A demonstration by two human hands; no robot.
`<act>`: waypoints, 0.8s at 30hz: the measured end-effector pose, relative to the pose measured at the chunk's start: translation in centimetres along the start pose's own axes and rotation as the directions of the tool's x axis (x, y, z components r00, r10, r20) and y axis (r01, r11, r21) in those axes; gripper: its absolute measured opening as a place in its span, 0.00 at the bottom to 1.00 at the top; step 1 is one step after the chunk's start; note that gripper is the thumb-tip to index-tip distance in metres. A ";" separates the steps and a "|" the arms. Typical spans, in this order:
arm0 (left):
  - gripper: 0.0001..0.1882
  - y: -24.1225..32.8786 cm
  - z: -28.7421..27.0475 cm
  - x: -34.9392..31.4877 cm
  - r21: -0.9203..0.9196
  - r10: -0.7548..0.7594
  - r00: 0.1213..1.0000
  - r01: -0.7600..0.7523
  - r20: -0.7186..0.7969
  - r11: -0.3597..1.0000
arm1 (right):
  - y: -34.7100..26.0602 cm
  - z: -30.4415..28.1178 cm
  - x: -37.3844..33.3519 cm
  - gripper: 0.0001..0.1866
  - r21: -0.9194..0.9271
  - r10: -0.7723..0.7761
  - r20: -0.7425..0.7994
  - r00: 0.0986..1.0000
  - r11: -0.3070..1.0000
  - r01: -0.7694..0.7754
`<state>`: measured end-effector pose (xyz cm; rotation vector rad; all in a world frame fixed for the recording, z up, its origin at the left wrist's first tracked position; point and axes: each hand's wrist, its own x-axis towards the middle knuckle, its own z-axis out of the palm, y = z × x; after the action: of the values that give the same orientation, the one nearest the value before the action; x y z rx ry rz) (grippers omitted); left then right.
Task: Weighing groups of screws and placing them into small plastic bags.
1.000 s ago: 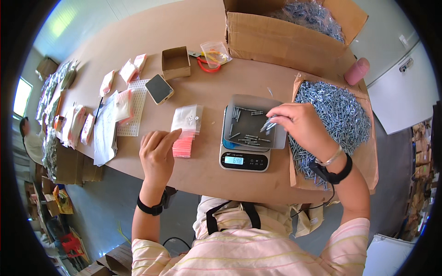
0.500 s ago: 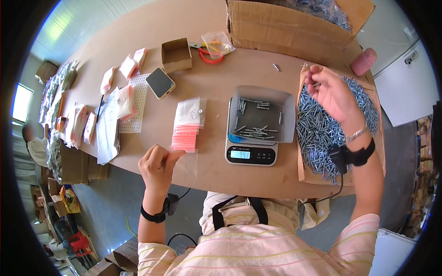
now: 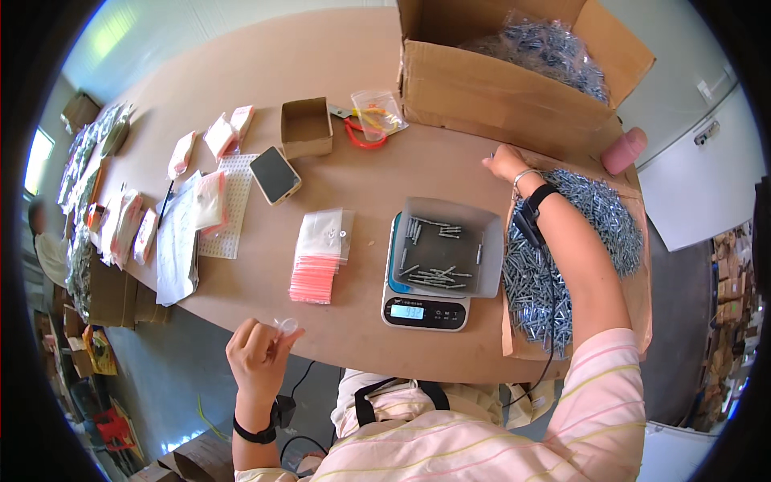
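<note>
My left hand (image 3: 259, 353) is closed in a pinch on a small clear plastic bag (image 3: 287, 327), just off the table's near edge. My right hand (image 3: 507, 164) reaches past the screw pile, close to the big carton's near side. Its fingers are bent together at the tips, and what they pinch, if anything, is hidden. Beneath that forearm lie many bluish metal screws (image 3: 534, 289) on a flattened brown sheet. Left of them, a grey plastic tray (image 3: 462, 210) with several screws rests on a digital scale (image 3: 426, 313) with a lit display.
A stack of red-edged clear bags (image 3: 313, 277) lies left of the scale. Farther back are a phone (image 3: 275, 174), a small open box (image 3: 306, 145) and red-handled scissors (image 3: 365, 143). A large carton (image 3: 498, 88) and a pink thread spool (image 3: 624, 150) stand at the back right.
My right hand has swung left and away from above the pile, to where a loose screw lay; that screw no longer shows. My left hand has drawn the clear bag nearer, off the stack.
</note>
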<state>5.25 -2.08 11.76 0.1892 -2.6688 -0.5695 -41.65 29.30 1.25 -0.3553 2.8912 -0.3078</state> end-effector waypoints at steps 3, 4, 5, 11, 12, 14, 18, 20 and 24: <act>0.10 1.2 0.1 0.4 -0.106 -0.199 0.978 0.191 -0.067 0.976 | 1.2 0.2 2.0 0.23 -0.142 -0.074 0.008 0.997 0.987 0.075; 0.10 1.3 0.2 0.8 -0.177 -0.228 0.971 0.214 -0.066 0.961 | 0.5 -0.1 1.6 0.22 -0.146 -0.126 0.037 0.991 0.981 0.130; 0.10 1.2 0.3 1.2 -0.253 -0.249 0.967 0.225 -0.064 0.941 | -0.1 -0.9 0.8 0.21 -0.150 -0.168 0.059 0.984 0.973 0.175; 0.10 0.8 2.6 1.7 -0.250 -0.167 0.985 0.172 0.040 0.953 | 0.9 -10.9 -7.4 0.17 -0.391 -0.251 -0.005 0.968 0.892 0.229; 0.13 0.5 3.0 1.6 -0.253 -0.192 0.981 0.196 0.040 0.947 | 1.3 -12.0 -9.4 0.16 -0.464 -0.212 0.021 0.977 0.864 0.197; 0.13 0.8 3.7 2.3 -0.247 -0.140 0.989 0.145 0.040 0.958 | 0.5 -13.7 -13.7 0.15 -0.490 -0.235 0.022 0.972 0.845 0.215; 0.16 1.9 5.4 3.0 -0.152 -0.008 1.000 0.005 -0.021 0.988 | -7.7 -11.2 -18.5 0.16 0.023 -0.634 0.128 0.763 0.771 0.637; 0.16 2.7 5.9 3.0 -0.159 0.007 0.999 -0.013 -0.038 0.987 | -10.1 -7.9 -20.3 0.17 0.198 -0.701 0.194 0.686 0.713 0.673; 0.15 3.8 5.3 2.9 -0.112 0.032 0.997 -0.039 -0.068 0.993 | -9.7 -2.9 -20.5 0.14 0.088 -0.702 0.310 0.641 0.693 0.716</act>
<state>0.29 2.63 9.96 0.1254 -2.5622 -0.6893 -20.82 25.95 10.02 -1.4238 2.2968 -0.2661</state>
